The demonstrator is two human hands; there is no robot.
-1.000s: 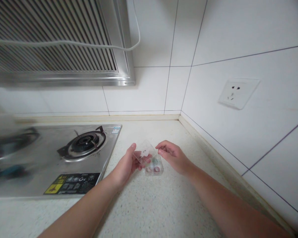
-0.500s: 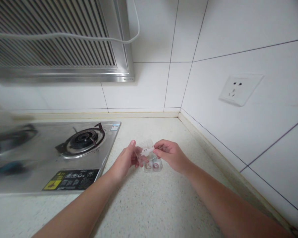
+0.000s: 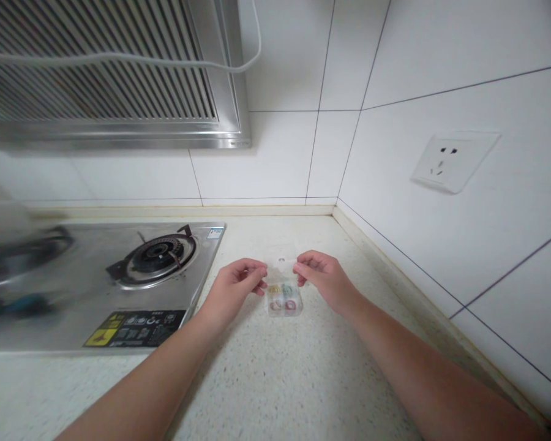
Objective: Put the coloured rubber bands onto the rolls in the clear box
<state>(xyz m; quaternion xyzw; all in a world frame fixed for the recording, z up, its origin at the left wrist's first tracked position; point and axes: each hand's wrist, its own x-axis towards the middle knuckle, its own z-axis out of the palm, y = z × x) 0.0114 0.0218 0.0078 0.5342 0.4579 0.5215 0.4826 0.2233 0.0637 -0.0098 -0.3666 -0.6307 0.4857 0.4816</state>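
Observation:
A small clear plastic box point(image 3: 283, 299) with little coloured rings inside rests on the speckled countertop point(image 3: 275, 380). Its clear lid point(image 3: 281, 267) stands raised at the far side. My left hand point(image 3: 236, 285) pinches the lid's left edge with curled fingers. My right hand point(image 3: 322, 280) pinches the lid's right edge in the same way. Both hands sit just behind the box, one on each side.
A steel gas hob point(image 3: 119, 288) with a burner point(image 3: 158, 258) lies to the left. Above it hangs a range hood point(image 3: 110, 73) with a white cable. Tiled walls close the back and right, with a wall socket point(image 3: 450, 160) on the right.
The box was lifted and tilted in my left hand; now it lies flat on the counter. Both hands have moved to the lid's two edges.

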